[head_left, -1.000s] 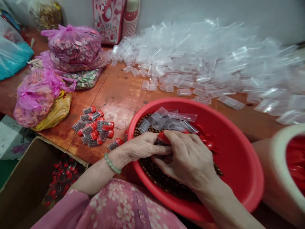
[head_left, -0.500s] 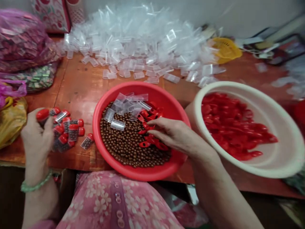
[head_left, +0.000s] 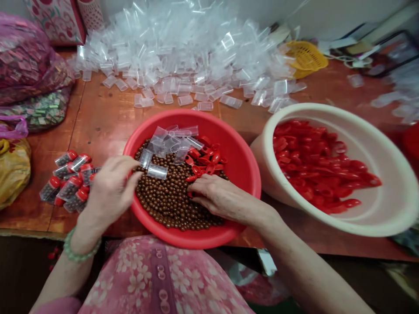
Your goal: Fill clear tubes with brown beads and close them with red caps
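In the red basin [head_left: 250, 174] lie brown beads [head_left: 170, 196], clear plastic tubes [head_left: 157, 171] and red plastic caps [head_left: 209, 159]. My left hand [head_left: 113, 187] reaches over the basin's left rim towards the nearest tubes, thumb and fingers apart, nothing seen between them. Among the beads, my right hand [head_left: 219, 194] has its fingers closed, with a bit of a red cap showing at the fingertips. On the table to the left is a cluster of filled tubes [head_left: 70, 187] with red caps and dark beads inside, partly behind my left hand.
A cream basin [head_left: 327, 229] of red caps stands tilted on the right. Behind is a large heap of clear tubes [head_left: 190, 56], beside a yellow basket [head_left: 309, 59]. Bags of small pieces [head_left: 29, 69] sit at the far left of the wooden table [head_left: 94, 113].
My left hand has left the filled tubes and moved right to the basin's rim. My right hand has shifted left and slightly down, from the caps into the beads.
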{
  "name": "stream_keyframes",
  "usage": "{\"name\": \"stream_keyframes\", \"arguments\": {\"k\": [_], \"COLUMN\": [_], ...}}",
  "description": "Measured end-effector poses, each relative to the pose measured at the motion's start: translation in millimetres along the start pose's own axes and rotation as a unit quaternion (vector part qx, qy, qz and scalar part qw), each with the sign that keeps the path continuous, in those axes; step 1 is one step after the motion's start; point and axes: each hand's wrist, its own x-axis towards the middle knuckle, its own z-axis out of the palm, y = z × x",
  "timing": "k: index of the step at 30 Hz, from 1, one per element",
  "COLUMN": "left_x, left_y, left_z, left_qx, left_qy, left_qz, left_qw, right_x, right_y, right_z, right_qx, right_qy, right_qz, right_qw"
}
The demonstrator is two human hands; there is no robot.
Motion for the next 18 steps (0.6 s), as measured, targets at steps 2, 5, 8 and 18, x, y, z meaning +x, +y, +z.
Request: {"name": "stream_keyframes", "arguments": {"k": [2,5,8,18], "left_x": [15.0,29.0,33.7,26.1], "left_y": [11.4,14.2,8.8,17.7], "left_z": [17.1,39.5,53.2,48.3], "left_qx": [0.017,0.108,0.171,0.139], "left_qy": [-0.109,-0.224,-0.256,-0.247], "left_qz": [0.081,0.137,0.156,0.174], "left_qw": [0.991,0.959,0.938,0.943], "right_x": [0.7,0.4,1.5,33.1], "right_y": [2.7,8.5,10.2,-8.9], "right_z": [0.6,0.3,-2.7,-27.1], "right_qx": [-0.036,-0.129,-0.18,0.224], "right_qy": [0.006,0.01,0.026,0.106], "right_qz": [0.026,0.094,0.143,0.028], "right_qw": [0.999,0.987,0.973,0.968]}}
